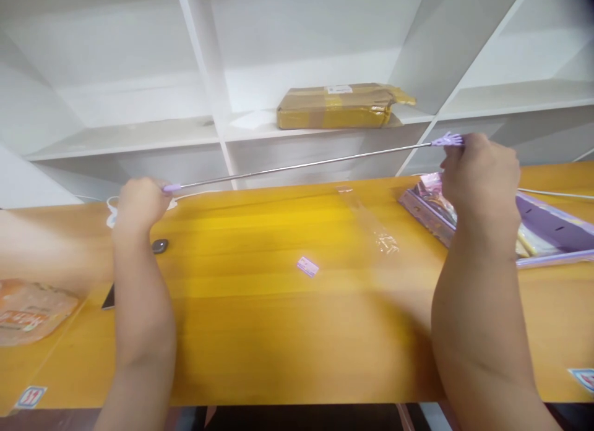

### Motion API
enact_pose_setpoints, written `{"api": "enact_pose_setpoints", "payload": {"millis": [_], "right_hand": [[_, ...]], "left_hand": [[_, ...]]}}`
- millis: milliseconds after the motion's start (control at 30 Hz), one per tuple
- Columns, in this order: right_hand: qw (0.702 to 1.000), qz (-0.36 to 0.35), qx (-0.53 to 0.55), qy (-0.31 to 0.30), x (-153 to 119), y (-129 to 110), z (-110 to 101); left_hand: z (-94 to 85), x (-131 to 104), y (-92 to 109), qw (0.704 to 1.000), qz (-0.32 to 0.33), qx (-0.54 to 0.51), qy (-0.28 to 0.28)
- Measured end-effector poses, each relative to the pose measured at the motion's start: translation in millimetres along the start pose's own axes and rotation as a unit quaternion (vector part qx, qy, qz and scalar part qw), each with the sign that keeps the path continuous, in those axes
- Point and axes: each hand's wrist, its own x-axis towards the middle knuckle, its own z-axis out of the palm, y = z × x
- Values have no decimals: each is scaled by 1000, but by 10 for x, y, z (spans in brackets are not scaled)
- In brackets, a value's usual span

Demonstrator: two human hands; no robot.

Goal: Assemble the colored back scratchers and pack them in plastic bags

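Orange-printed bag (37, 313) far left on table (260, 338). Left hand (139, 205) closed around the lilac handle end of a back scratcher (306, 164); small dark object (160, 246) near that wrist, on the table. Scratcher's metal rod spans between both hands, above the table, right end higher. Small purple-white card (307, 266) lies below it; taped carton (336, 109) on shelf behind. Clear wrapper (366, 221) flat on table. Right hand (485, 171) grips the lilac claw end, purple box (559, 227) beyond the forearm, items inside.
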Motion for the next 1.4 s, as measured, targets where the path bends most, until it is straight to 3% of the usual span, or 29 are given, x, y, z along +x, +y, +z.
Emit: {"api": "enact_pose_setpoints", "payload": {"millis": [267,367,467,533,633,733,933,1400], "right_hand": [[999,-7,-45,-21,91,53,52],[996,-43,-75,-25,71,-73,64],[984,-133,-99,-62,-253,-528,121],[967,-215,-97,-97,-627,-946,199],[937,-308,-65,-152,-1151,-1447,328],[924,-344,-40,-161,-1352,-1591,392],[938,-326,-30,-114,-1225,-1449,345],[926,-327,-68,-176,-1242,-1459,247]], "left_hand": [[-65,-24,78,999,24,25,-6],[-108,-65,337,999,24,34,-1],[-114,-194,875,999,53,6,5],[-81,-321,1251,996,80,-26,-28],[22,-469,1559,992,112,-36,-36],[128,-467,1536,991,124,-36,-30],[173,-353,1478,989,118,-60,-60],[157,-441,1557,990,134,-14,-51]]}}
